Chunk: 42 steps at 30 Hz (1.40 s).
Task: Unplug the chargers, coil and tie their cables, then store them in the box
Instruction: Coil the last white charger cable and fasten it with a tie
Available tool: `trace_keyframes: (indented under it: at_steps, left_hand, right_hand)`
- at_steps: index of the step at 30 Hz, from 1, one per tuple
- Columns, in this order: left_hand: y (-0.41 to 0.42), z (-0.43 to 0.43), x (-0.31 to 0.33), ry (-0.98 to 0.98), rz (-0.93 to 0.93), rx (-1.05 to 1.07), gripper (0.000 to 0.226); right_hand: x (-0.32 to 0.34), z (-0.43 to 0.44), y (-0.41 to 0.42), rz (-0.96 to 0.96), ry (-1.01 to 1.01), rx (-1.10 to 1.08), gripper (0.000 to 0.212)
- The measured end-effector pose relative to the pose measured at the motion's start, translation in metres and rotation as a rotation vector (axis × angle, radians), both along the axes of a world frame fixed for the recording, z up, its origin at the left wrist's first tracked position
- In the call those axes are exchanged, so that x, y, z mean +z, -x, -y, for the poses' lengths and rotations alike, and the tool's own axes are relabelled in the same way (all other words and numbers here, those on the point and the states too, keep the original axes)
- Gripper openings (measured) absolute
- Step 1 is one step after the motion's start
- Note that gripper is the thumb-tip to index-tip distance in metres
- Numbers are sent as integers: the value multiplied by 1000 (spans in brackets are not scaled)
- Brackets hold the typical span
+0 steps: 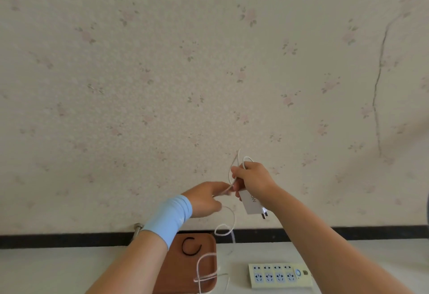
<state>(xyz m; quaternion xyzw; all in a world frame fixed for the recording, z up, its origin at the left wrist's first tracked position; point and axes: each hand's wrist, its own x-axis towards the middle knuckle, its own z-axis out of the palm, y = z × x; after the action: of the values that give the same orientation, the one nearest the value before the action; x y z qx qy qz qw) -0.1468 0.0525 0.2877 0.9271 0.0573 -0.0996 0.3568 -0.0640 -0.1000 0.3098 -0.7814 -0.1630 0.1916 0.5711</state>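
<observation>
White cable (pixel 234 220) trails up from the wooden tray (pixel 171 270), which holds a black tie (pixel 190 246), beside the power strip (pixel 279 276) on the surface (pixel 394 259) nearest you. Higher, your left hand (pixel 204 200) pinches the strand while your right hand (pixel 253 177) grips the unplugged charger (pixel 251 204) and gathered loops. You seem mid-coil; next, wind in the slack, then fetch the tie.

Cracked floral wallpaper (pixel 162 73) above a dark baseboard (pixel 58 240) and pale table (pixel 34 270).

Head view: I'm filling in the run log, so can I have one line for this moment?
stage: coiling | right hand: grips charger | left hand: pinches cable | power strip: visible sockets empty
</observation>
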Motion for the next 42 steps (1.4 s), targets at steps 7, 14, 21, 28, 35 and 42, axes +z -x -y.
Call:
trace_keyframes:
  at_steps: [7,14,21,28,35,42]
  left_hand:
    - [-5,6,-6,230,68,256,17]
    - [-7,3,18,1376,270,452,19]
    - [-7,-14,30,1879,443,620,22]
    - [0,-29,35,1854,587,735,14]
    - [2,-8,42,1917,449,582,14]
    - [-2,-34,39,1644,772,773,17]
  right_hand:
    - [3,5,-3,-16,-116,-131,26]
    - [-4,8,-1,-168,-36,334,29]
    - [-12,1,12,-4,310,714,21]
    - [-15,0,7,-129,194,559,23]
    - [-10,-10,21,-155,93,725,24]
    - [-17,2,10,-192,476,768,41]
